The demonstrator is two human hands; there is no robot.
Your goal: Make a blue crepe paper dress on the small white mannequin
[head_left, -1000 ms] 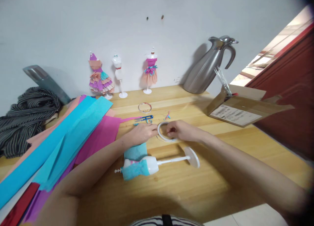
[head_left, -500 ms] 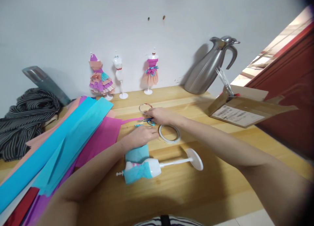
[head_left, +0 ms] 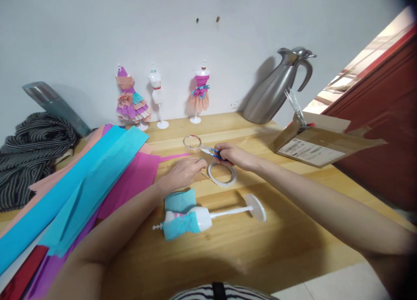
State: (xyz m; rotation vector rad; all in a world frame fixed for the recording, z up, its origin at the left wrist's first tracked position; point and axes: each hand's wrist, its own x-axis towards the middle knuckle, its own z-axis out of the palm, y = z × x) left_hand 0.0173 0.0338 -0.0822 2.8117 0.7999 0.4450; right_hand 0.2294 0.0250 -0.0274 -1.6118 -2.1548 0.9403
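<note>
My right hand [head_left: 233,154] is closed around blue scissors [head_left: 211,152], raised above the table with the blades pointing left. My left hand [head_left: 184,173] is pinched just left of a white tape roll [head_left: 211,179]. A thin pale strip, seemingly the tape's loose end, runs from the roll to its fingertips. Nearer to me, a white mannequin [head_left: 204,218] lies on its side, its stand toward the right. Light blue paper [head_left: 180,228] wraps its torso, and another flap of it spreads flat behind.
Stacked coloured paper [head_left: 97,169] covers the left side, beside a striped cloth [head_left: 35,156]. Three small mannequins stand along the wall, one in a ruffled dress [head_left: 132,102]. A steel jug [head_left: 273,91] and a cardboard box [head_left: 312,145] are at right. A thin ring [head_left: 192,136] lies behind my hands.
My right hand has lifted the scissors off the table and moved them right, above the tape roll. My left hand has shifted slightly left and stays pinched.
</note>
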